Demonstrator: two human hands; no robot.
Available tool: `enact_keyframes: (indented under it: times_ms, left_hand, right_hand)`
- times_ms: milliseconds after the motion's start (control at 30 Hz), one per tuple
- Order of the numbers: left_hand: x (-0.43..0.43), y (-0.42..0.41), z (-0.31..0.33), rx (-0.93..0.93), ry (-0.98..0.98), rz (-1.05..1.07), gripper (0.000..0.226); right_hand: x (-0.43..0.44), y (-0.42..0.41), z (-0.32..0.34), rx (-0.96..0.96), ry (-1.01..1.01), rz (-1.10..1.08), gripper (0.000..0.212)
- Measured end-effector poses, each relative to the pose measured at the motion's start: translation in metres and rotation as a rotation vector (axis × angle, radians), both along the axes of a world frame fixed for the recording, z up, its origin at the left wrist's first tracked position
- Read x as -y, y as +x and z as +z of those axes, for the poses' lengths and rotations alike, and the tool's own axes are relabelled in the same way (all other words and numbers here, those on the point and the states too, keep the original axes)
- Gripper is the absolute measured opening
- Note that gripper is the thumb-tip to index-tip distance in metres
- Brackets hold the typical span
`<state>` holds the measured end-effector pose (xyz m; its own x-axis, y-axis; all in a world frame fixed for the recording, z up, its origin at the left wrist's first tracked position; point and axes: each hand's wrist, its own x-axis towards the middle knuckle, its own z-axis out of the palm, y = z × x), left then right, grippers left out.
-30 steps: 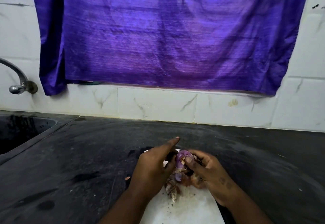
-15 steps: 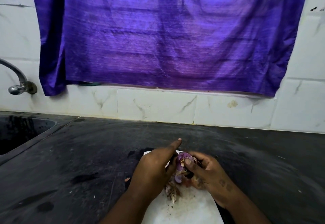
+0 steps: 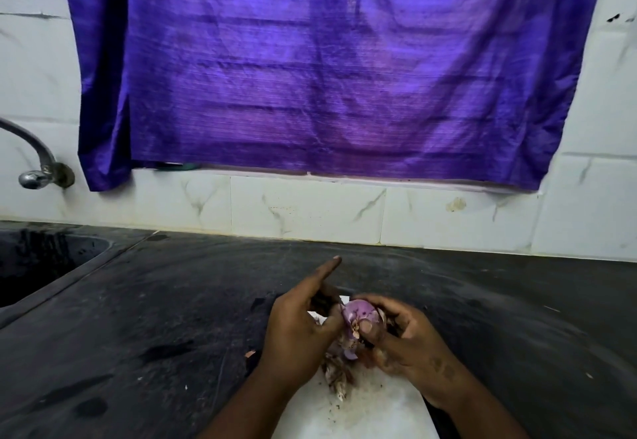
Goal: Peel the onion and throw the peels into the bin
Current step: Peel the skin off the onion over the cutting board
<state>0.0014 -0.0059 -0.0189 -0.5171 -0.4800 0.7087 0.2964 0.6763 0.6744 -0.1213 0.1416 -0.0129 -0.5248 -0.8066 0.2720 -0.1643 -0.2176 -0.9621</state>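
Dark desk, white board: above it the right hand grips the onion while the left hand pinches its loose skin. Best pull each strip root-ward in 1 piece, letting it fall with the peels below.

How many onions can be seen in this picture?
1. The onion is gripped by the right hand, with the left hand pinching it, above the white board. Another could be hidden under the hands.
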Motion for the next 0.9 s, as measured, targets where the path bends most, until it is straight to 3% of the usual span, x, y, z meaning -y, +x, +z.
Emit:
enact_keyframes:
  times_ms: [200, 433, 733, 900]
  left_hand:
    - [0.01, -0.004, -0.004, 0.009, 0.246, -0.061, 0.068]
    - [0.008, 0.0, -0.005, 0.066, 0.198, -0.089, 0.051]
    - [0.005, 0.001, -0.002, 0.09, -0.001, -0.057, 0.054]
    - [0.002, 0.001, -0.003, 0.075, -0.232, 0.003, 0.053]
  right_hand:
    - [-0.001, -0.002, -0.001, -0.028, -0.012, 0.026, 0.044]
    - [-0.001, -0.003, -0.001, 0.038, -0.035, 0.01, 0.044]
    - [0.0, -0.005, -0.001, 0.028, -0.024, -0.004, 0.037]
    - [0.0, -0.001, -0.001, 0.051, -0.028, -0.001, 0.035]
